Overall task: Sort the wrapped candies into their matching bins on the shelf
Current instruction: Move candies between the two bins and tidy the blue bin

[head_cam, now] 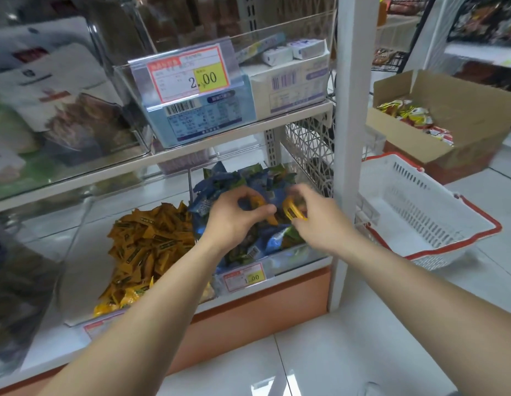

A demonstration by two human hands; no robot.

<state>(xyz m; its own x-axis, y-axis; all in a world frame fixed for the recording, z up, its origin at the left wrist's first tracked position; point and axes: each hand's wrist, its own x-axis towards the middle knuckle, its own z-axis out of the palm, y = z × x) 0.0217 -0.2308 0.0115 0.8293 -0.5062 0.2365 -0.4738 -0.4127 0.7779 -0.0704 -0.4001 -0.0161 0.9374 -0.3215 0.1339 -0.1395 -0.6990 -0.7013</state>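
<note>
Two clear bins sit side by side on the bottom shelf. The left bin [77, 281] holds a pile of yellow wrapped candies [145, 247]. The right bin [288, 260] is heaped with blue and green wrapped candies [242, 178]. Both hands are over the right bin. My left hand [231, 221] grips a yellow candy [270, 217] among the blue ones. My right hand [314, 221] pinches another yellow candy [292, 211] just to the right of it.
A white shopping basket with red rim [428, 212] stands on the floor at the right. Behind it is an open cardboard box of snack packs [437, 115]. A white shelf post [348, 138] rises beside the right bin. The upper shelf carries clear bins with boxes and a price tag [188, 72].
</note>
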